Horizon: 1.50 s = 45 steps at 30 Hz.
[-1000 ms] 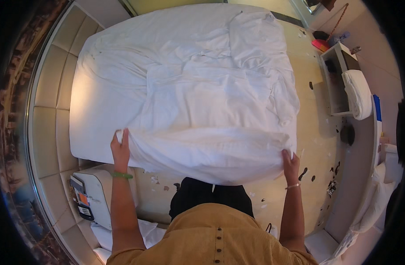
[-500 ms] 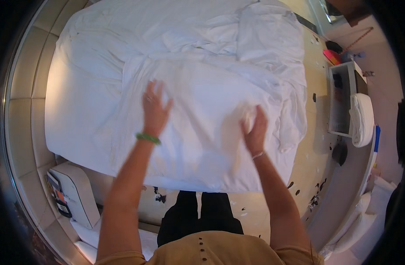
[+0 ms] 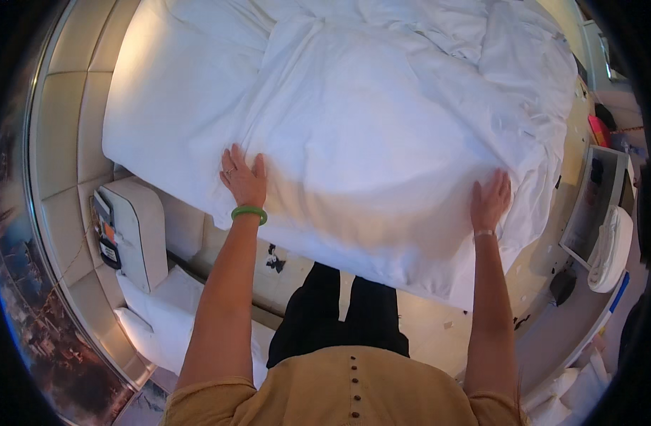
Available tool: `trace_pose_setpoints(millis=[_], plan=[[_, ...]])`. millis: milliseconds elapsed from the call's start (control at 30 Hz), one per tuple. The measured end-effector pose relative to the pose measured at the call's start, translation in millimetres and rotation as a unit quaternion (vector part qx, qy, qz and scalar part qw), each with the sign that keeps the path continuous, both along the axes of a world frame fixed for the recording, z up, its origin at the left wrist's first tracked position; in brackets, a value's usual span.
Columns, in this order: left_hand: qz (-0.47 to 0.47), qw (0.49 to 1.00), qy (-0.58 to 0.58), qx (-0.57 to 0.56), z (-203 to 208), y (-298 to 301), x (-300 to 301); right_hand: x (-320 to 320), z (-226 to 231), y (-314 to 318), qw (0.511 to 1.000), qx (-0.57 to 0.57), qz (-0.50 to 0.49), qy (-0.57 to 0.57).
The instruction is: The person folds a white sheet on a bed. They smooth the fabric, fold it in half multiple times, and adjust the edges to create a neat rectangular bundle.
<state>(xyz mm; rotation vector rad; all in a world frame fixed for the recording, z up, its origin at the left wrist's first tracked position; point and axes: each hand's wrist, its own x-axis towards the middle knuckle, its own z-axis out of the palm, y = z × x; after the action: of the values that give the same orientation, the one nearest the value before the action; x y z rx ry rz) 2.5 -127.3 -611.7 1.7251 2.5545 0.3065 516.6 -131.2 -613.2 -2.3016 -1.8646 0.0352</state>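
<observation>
White bedding point(image 3: 375, 113) covers the bed in front of me, smooth in the middle and bunched toward the far right. My left hand point(image 3: 244, 181), a green bangle at its wrist, lies on the fabric close to the near edge, fingers spread. Farther right, my right hand point(image 3: 490, 202) rests flat against the bedding near the bed's right corner, its fingers stretched out. Neither hand grips anything. Between them the cloth sags in shadow and hangs down the near side.
A padded headboard point(image 3: 59, 117) runs along the left. Beside it stands a white rounded nightstand point(image 3: 141, 220) with small items. To the right are an open white cabinet point(image 3: 588, 206) and folded white cloth point(image 3: 610, 248). Dark scraps point(image 3: 274, 259) dot the floor.
My hands have moved farther apart and now lie on the bedding near its front edge; the right hand went farthest, to the right. My view has shifted, and more of the nightstand shows.
</observation>
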Motion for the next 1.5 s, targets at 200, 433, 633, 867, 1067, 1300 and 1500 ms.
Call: trace_pose_setpoints(millis=[200,433,633,867,1067,1300,1500], plan=[[0.034,0.997,-0.057,0.045,-8,-56,-14,-20,-26,-199,0.936,-0.087,-0.314,0.131],[0.045,0.992,-0.097,0.067,21,-52,-55,-20,19,-175,0.912,0.001,-0.303,0.278],[0.007,0.999,0.001,0.034,21,-33,-32,-15,-10,-184,0.973,-0.041,-0.201,0.110],[-0.099,0.988,-0.096,0.075,1,166,56,-22,21,26,0.984,0.125,-0.049,0.113],[-0.106,0.988,-0.104,-0.051,-33,280,49,42,-2,150,0.987,0.086,0.123,-0.055],[-0.060,0.986,-0.110,0.112,6,325,61,34,10,195,0.988,0.122,0.055,-0.078],[-0.435,0.876,-0.097,0.185,4,207,169,-112,3,125,0.950,0.083,0.271,0.130]])
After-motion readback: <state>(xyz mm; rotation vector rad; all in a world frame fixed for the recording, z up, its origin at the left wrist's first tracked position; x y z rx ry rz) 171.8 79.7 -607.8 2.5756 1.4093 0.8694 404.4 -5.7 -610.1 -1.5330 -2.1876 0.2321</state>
